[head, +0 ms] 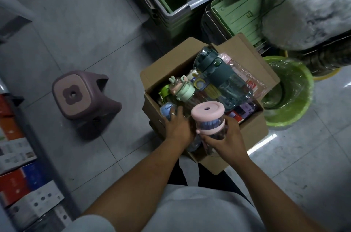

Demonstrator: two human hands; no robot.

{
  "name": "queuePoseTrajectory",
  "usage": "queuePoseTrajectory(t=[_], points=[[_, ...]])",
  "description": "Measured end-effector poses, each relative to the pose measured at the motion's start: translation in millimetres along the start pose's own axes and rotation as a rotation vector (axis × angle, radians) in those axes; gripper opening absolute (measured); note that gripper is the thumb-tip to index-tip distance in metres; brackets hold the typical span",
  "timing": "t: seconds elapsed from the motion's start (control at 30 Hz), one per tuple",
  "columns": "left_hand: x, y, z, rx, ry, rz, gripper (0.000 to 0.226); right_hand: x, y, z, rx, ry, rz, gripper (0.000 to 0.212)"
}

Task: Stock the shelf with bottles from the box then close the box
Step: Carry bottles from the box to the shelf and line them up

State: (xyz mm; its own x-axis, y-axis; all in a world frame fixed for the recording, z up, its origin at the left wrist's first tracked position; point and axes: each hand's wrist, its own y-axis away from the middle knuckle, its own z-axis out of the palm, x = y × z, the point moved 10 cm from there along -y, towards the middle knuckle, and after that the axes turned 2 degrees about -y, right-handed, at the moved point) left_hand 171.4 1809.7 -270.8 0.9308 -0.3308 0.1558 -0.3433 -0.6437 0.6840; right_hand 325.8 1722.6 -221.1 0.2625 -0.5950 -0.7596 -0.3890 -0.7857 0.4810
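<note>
You are standing on a grey tiled floor (85,23), and a grey metal shelf (40,148) with red, blue and white packs on it is running down your left side. No bottle is showing on the part of that shelf you can see, so the stocking looks like it is only starting. The brown cardboard box (252,133) is sitting on the floor right in front of you. Its flaps are standing open and it is still packed with bottles, so there are many trips left, and the closing comes last of all. A purple plastic stool (79,97) is sitting on the floor between the shelf and the box. Inside the box, a big dark teal see-through bottle (218,74) is lying on top of the pile, and a small mint green bottle with bunny ears (183,89) is lying just beside it. Your right hand (226,138) is curling its fingers round the clear body of a short bottle with a round pink lid (208,116), holding it upright over the near edge of the box. Your left hand (177,127) is reaching down into the box with its back facing up, its fingertips next to a small bottle with a blue cap (166,111). You cannot tell if it is gripping anything.
</note>
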Motion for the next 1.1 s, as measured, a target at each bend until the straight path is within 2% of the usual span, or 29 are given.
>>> queuePoseTrajectory(t=[0.1,0.17,0.23,0.3,0.37,0.43,0.57,0.7,0.8,0.9,1.0,1.1], points=[[-24.3,7.0,-7.0,0.139,0.118,-0.327,0.069,3.4,1.1,-0.9,-0.010,-0.005,0.012,0.094],[-41.2,21.1,2.5,0.184,0.323,-0.535,0.080,5.0,1.3,-2.2,-0.009,-0.003,0.019,0.094],[-44.5,33.1,19.4,0.189,0.583,-0.671,0.091,6.4,1.1,-3.7,-0.007,0.004,0.022,0.094],[-35.4,39.3,32.1,0.167,0.726,-0.728,0.100,8.0,0.9,-4.4,-0.016,0.006,0.018,0.094],[-27.9,41.6,39.8,0.177,0.788,-0.757,0.102,7.5,1.0,-6.0,-0.031,0.007,0.006,0.093],[-25.4,44.0,41.8,0.248,0.892,-0.794,0.095,7.0,1.9,-10.0,-0.039,0.003,-0.009,0.091],[-22.2,51.8,36.3,0.411,1.130,-0.824,0.051,7.4,3.3,-21.2,-0.066,0.003,-0.026,0.087],[-26.3,59.2,47.8,0.369,1.252,-0.846,0.012,6.0,0.7,-31.2,-0.118,-0.007,-0.040,0.084],[-37.9,71.0,44.1,0.370,1.279,-0.837,0.010,3.5,-3.1,-36.9,-0.143,0.019,-0.065,0.087],[-44.2,76.2,37.4,0.371,1.383,-0.729,0.008,3.0,-6.6,-41.5,-0.157,0.013,-0.066,0.090],[-41.1,79.7,34.3,0.291,1.529,-0.629,0.008,-0.8,-9.1,-42.0,-0.191,0.001,-0.066,0.091],[-39.1,88.4,31.8,0.272,1.660,-0.591,0.018,-2.5,-10.1,-38.4,-0.246,-0.046,-0.033,0.092]])
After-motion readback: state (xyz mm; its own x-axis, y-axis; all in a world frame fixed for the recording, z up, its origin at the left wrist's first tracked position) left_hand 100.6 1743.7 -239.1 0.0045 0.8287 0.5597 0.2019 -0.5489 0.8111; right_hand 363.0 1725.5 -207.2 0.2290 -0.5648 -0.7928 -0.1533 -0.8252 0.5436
